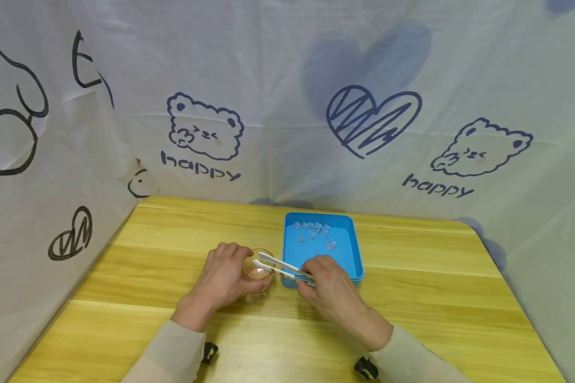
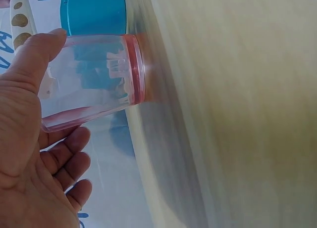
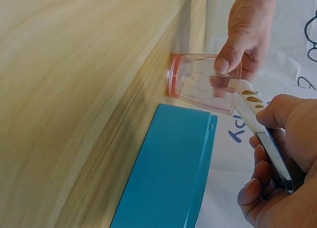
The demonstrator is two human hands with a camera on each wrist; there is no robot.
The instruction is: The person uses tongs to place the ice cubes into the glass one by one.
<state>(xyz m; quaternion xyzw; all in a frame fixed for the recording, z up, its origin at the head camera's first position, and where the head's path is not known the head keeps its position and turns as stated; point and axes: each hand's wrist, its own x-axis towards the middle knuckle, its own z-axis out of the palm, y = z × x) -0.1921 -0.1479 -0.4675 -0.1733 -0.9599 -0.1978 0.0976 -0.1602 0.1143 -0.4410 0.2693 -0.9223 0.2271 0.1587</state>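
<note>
1. L hand (image 1: 222, 279) – thumb & fingers curved round the upper part of a clear cup (image 2: 91, 84), pinching it nr the rim; prob. to steady it w/out blocking the mouth.
2. Cup loc.: lower ctr of head view, just left of the tray, upright, reddish base on the table (image 1: 412, 276). Placement so close to the tray prob. keeps the reach short.
3. R hand (image 1: 333, 290) grips the tongs (image 1: 284, 265) by their metal part, thumb on one side, fingers curled on the other. White tips sit at the cup mouth, a little apart in head view; cannot tell if anything is between them. Low, slanted hold prob. lets the tips enter from the side.
4. Blue tray (image 1: 345, 254), ctr, holds clear cubes (image 1: 318, 227), mostly bunched toward its far side; raised walls prob. stop them sliding off. Shapes show thru the cup nr its base – cubes or refraction, unclear.
5. Writing: "happy" legible 2x on the backdrop cloth (image 1: 287, 178), upper left-of-ctr & right of head view, each under a bear drawing (image 1: 206, 127). Scribbled heart (image 1: 374, 122) between. Letter fragments only in wrist views.
6. Brands/labels: none legible on cup, tongs or tray.
</note>
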